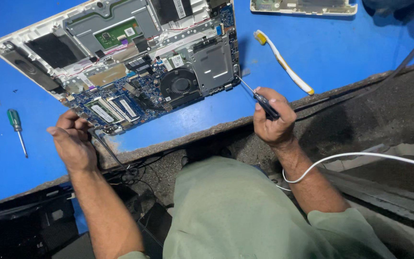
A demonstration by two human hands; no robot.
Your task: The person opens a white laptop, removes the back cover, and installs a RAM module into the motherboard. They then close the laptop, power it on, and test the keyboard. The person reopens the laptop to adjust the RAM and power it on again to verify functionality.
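Opened laptop (pixel 120 62) lying underside up across the upper left of the frame, on the blue desk (pixel 207 120), one corner near the desk's front edge. Right hand (pixel 273 117) curled tight around a dark-handled screwdriver (pixel 259 98), tip at the laptop's right edge beside the silver drive bay (pixel 212 64). Left hand (pixel 73 139) fingers folded against the lower corner by the memory sticks (pixel 113 109), bracing; whether pinching anything, cannot tell. Risky here: tip slipping off the screw, gouging the blue board or nicking the fan (pixel 180 85). Loose brace could mean the chassis sliding toward the edge. Green screwdriver (pixel 16 128) at far left, toothbrush (pixel 283 62) at upper right.
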